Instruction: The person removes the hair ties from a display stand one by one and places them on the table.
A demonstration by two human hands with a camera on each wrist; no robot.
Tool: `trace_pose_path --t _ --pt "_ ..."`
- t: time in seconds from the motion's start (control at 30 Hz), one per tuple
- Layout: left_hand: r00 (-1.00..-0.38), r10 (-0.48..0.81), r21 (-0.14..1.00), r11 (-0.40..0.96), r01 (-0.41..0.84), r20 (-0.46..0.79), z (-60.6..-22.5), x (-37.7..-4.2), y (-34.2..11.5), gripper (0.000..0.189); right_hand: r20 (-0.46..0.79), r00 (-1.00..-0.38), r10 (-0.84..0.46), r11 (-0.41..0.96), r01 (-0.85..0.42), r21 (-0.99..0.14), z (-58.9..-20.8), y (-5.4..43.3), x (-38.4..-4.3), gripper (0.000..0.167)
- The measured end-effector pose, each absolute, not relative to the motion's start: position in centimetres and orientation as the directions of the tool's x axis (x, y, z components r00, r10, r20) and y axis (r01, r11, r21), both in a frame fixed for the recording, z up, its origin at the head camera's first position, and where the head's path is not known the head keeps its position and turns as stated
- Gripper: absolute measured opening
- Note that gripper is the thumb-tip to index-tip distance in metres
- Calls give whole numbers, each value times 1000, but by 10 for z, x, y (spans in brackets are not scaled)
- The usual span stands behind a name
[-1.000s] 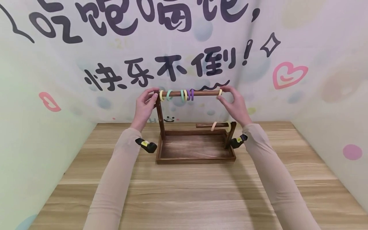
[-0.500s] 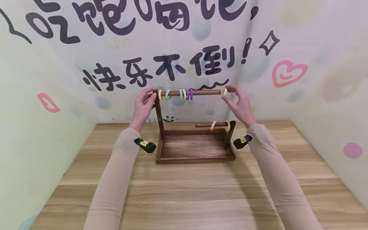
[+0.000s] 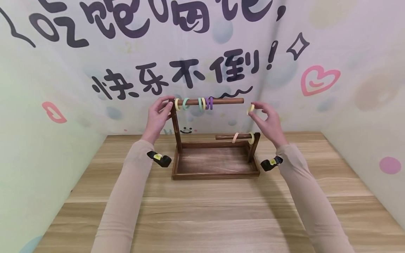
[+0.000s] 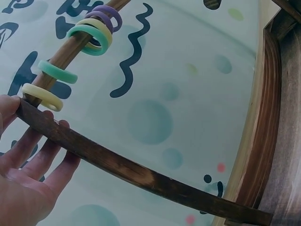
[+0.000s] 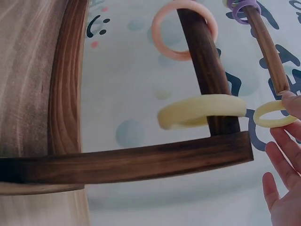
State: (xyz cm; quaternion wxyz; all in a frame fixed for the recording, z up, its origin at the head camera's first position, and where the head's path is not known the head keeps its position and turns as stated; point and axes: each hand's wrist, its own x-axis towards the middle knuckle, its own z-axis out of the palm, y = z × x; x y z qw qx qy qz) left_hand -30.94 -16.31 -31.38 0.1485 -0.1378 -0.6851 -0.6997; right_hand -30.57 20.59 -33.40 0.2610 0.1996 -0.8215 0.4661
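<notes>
My right hand (image 3: 269,121) pinches a pale yellow ring (image 3: 251,109) between thumb and fingers, just off the free right end of the upper wooden bar (image 3: 227,101). In the head view my left hand (image 3: 159,116) grips the top of the tall left post (image 3: 175,128); the left wrist view has thumb and fingers on either side of that post. Along the upper bar hang yellow, green and purple rings, among them a green ring (image 4: 58,72) and a yellow ring (image 4: 42,96) nearest the post.
A lower bar (image 3: 226,137) on the short right post (image 3: 253,149) carries a peach ring (image 5: 160,35) and a yellow ring (image 5: 202,110). Both posts rise from a dark wooden tray (image 3: 216,176) on the wood-grain table (image 3: 202,218). A printed cloth backdrop (image 3: 202,45) stands behind.
The yellow ring in my right hand has come off the end of the upper bar and moved right and slightly down. My left hand stays on the post.
</notes>
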Motion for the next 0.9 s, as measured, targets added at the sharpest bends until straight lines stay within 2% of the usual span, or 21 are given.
trace_pose_path --t 0.17,0.4,0.63,0.9 --pt "-926 -4 926 -13 377 377 -312 -310 -165 29 615 -783 -87 469 -577 -668 -331 202 -291 34" --pt "-932 24 932 -19 362 363 -312 -312 -169 28 601 -791 -111 433 -583 -688 -344 207 -292 36" --pt "-939 36 939 -51 341 342 -310 -311 -172 21 597 -790 -137 413 -594 -690 -323 194 -267 35" --pt "-938 58 940 -42 339 341 -309 -310 -172 22 591 -791 -156 365 -602 -710 -310 183 -249 32"
